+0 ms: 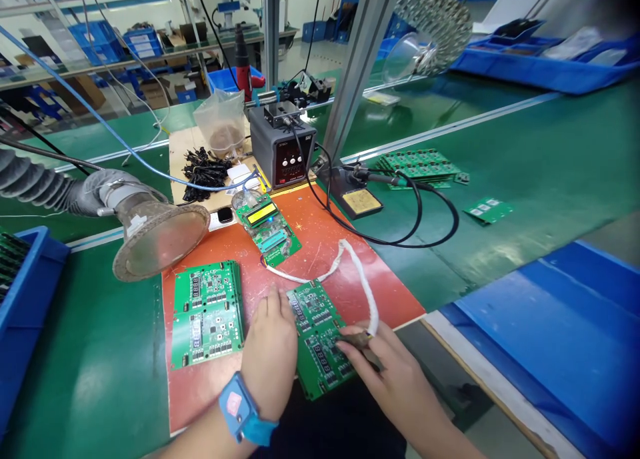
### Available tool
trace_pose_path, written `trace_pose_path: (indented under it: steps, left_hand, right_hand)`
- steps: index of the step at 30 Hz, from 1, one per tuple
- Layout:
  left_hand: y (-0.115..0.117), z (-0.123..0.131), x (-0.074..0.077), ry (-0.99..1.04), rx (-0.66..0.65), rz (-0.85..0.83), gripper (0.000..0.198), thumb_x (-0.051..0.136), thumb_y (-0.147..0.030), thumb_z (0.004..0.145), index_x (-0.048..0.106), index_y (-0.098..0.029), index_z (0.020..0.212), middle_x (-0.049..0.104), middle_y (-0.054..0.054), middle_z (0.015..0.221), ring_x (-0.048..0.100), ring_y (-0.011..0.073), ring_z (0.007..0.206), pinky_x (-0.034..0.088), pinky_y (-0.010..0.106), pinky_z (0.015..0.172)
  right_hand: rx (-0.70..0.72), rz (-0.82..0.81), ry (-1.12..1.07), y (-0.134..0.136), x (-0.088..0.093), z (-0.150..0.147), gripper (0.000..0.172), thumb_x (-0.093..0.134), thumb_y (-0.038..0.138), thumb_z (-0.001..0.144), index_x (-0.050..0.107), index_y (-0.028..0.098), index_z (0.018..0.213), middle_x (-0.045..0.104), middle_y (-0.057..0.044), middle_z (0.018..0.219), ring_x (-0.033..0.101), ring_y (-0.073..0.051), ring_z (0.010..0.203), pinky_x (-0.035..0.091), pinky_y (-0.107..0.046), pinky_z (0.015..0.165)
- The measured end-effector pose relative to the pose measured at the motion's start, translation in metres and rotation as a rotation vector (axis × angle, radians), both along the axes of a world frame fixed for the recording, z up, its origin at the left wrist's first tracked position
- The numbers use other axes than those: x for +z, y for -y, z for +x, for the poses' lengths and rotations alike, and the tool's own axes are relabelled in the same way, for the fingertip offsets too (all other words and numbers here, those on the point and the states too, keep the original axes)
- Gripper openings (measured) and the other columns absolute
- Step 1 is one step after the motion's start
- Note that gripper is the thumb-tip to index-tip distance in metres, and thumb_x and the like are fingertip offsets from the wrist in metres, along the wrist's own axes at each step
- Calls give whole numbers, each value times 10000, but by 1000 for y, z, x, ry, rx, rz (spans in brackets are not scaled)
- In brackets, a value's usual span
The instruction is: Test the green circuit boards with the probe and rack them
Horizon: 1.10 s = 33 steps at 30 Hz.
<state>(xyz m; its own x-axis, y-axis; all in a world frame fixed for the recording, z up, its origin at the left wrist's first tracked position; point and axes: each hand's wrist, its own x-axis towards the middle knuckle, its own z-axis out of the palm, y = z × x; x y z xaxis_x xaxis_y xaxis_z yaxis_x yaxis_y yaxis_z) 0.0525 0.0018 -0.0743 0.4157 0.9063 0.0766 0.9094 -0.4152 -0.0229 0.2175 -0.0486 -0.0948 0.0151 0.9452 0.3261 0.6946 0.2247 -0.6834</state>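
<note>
A green circuit board [320, 342] lies on the orange mat [200, 386] at the bench's near edge. My left hand [270, 352] rests flat beside the board's left edge, fingers together, holding it down; a blue wristband is on that wrist. My right hand [385, 366] pinches a dark probe [356, 340] at the end of a white-wrapped cable [360, 279] and touches its tip to the board's right side. The cable runs back to a small green tester board with a lit yellow display [267, 226].
A stack of green boards [207, 312] lies left on the mat. A fume-extractor funnel [157, 236] hangs over the mat's left corner. A soldering station [283, 146], iron stand [357, 196], black cables, more boards [420, 166] and blue bins [20, 299] surround the mat.
</note>
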Motion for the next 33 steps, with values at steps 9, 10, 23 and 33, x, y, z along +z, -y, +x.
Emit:
trace_pose_path:
  steps: [9, 10, 23, 33]
  left_hand:
    - [-18, -1, 16, -52, -31, -185, 283, 570, -275, 824, 608, -67, 1012, 618, 140, 948, 559, 267, 916, 487, 363, 759]
    - [-19, 0, 18, -46, -33, -212, 311, 581, -311, 814, 610, -63, 1000, 616, 139, 935, 561, 266, 899, 489, 360, 749]
    - [-26, 2, 26, -57, -59, -201, 366, 654, -368, 746, 601, -79, 964, 602, 114, 878, 561, 258, 835, 498, 359, 693]
    - [-25, 6, 30, -93, -45, -202, 319, 639, -353, 763, 615, -81, 927, 597, 113, 850, 570, 261, 819, 501, 363, 684]
  right_hand:
    - [7, 16, 10, 2, -2, 1, 116, 514, 279, 864, 584, 192, 895, 618, -46, 824, 624, -160, 772, 524, -262, 691]
    - [4, 14, 6, 2, -2, 1, 117, 515, 282, 862, 585, 194, 894, 618, -46, 824, 624, -161, 771, 524, -264, 691]
    - [2, -28, -37, 1, -1, 2, 151, 499, 305, 865, 608, 203, 892, 629, -60, 827, 634, -179, 765, 539, -289, 679]
    - [12, -24, -32, 0, -3, 2, 142, 507, 289, 860, 609, 194, 885, 626, -57, 819, 632, -173, 768, 537, -281, 688]
